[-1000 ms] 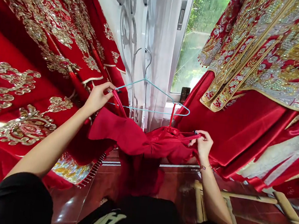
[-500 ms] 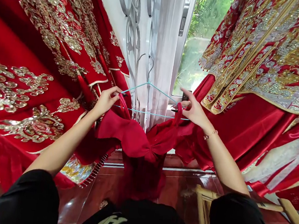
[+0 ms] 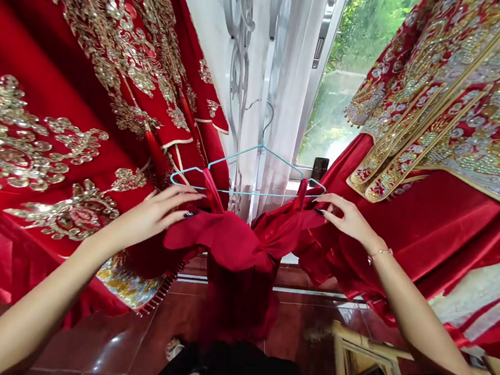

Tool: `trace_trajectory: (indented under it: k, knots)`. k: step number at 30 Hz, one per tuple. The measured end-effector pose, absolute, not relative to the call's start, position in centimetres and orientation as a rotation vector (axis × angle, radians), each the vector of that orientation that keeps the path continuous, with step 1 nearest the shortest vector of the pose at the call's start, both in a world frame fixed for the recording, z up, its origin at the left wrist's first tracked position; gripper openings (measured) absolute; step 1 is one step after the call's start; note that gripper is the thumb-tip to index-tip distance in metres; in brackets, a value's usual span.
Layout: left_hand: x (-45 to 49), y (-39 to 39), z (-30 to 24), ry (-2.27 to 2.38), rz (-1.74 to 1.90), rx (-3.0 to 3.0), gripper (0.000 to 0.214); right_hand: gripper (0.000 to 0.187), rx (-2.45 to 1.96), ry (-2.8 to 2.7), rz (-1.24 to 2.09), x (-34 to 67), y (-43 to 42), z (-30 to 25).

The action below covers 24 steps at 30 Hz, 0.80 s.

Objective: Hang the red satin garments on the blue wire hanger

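red satin dress hangs from a blue wire hanger; left hand at nine o'clock, right hand at three, both just beside it, fingers open, holding nothing.

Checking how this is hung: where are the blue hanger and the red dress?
Blue wire hanger (image 3: 249,193), head view, lower bar.
Red dress (image 3: 221,238), head view, folded front.

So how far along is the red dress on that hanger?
Done: both dress straps sit over the blue wire hanger. In hand: the open left hand and right hand rest at the bodice, gripping nothing. Left: seemingly just the creased bodice; the skirt hangs down.
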<state>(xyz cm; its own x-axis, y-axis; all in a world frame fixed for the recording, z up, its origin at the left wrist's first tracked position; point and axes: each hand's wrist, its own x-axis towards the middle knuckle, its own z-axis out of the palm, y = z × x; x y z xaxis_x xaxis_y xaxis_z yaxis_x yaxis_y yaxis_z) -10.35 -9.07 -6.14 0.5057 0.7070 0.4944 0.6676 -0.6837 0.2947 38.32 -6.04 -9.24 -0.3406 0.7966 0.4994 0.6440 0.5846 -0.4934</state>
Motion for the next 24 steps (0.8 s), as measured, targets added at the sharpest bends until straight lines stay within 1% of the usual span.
trace_trajectory:
  k: [2, 4, 6, 9, 10, 13, 15, 20, 24]
  knots:
    - [-10.4, -8.8, -6.3, 1.155, 0.685, 2.609, 0.028, 0.034, -1.203, -2.059, 0.282, 38.0, -4.8, -9.9]
    - [-10.8, -8.0, -5.9, 1.115, 0.524, 2.511, 0.028, 0.042, -1.225, -2.007, 0.233, 37.5, -3.5, -10.5]
    - [-11.9, -7.0, -4.9, 1.058, 0.446, 2.438, 0.029, 0.041, -1.265, -1.997, 0.142, 37.2, -2.4, -11.1]
    - [-13.9, -5.5, -3.0, 1.016, 0.379, 2.408, 0.026, 0.031, -1.388, -2.071, -0.004, 36.8, -1.4, -11.8]
    - [-14.5, -5.0, -2.4, 1.021, 0.353, 2.412, 0.025, 0.032, -1.428, -2.086, -0.035, 36.7, -1.2, -12.1]
    - [-15.5, -3.8, -1.0, 1.063, 0.285, 2.428, 0.024, 0.044, -1.482, -2.045, -0.056, 36.4, -0.7, -12.8]
    - [-15.6, -3.2, -0.4, 1.065, 0.242, 2.44, 0.023, 0.046, -1.462, -2.017, -0.058, 36.2, -0.4, -13.2]
    - [-15.4, -1.3, 1.5, 1.037, 0.142, 2.483, 0.019, 0.027, -1.386, -2.098, -0.125, 36.5, 0.3, -13.2]
    - [-14.1, 0.5, 3.7, 1.132, 0.26, 2.486, 0.026, 0.036, -1.35, -2.065, -0.174, 37.2, 0.4, -13.3]
